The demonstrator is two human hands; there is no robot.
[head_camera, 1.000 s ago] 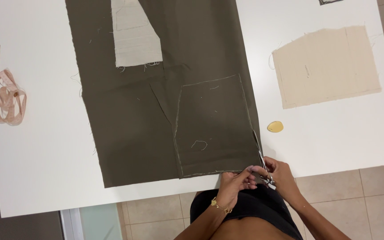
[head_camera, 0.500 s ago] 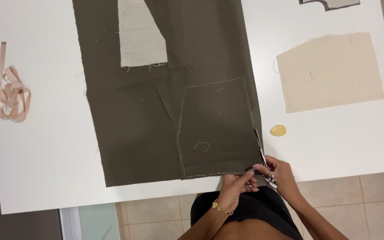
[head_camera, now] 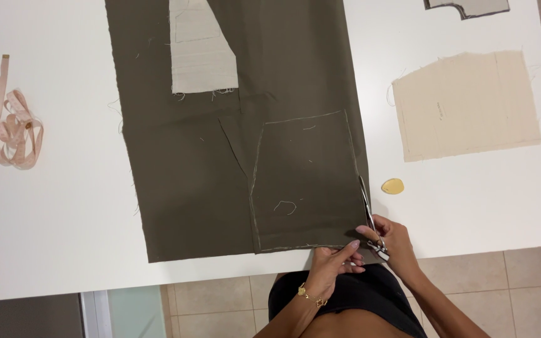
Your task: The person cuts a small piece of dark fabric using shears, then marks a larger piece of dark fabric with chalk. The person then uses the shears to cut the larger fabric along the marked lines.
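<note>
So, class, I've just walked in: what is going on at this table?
A person is cutting olive fabric on a white table. The right hand works scissors up the cloth's right edge, beside a chalked rectangle, while the left hand pinches the near corner. A measuring tape, yellow chalk and beige piece lie aside.

Your right hand (head_camera: 392, 241) hides the handles of the scissors (head_camera: 367, 206). The olive fabric (head_camera: 233, 125) and grey-edged piece (head_camera: 468, 7) run off the top edge. The small yellow object (head_camera: 392, 186) is perhaps chalk.
</note>
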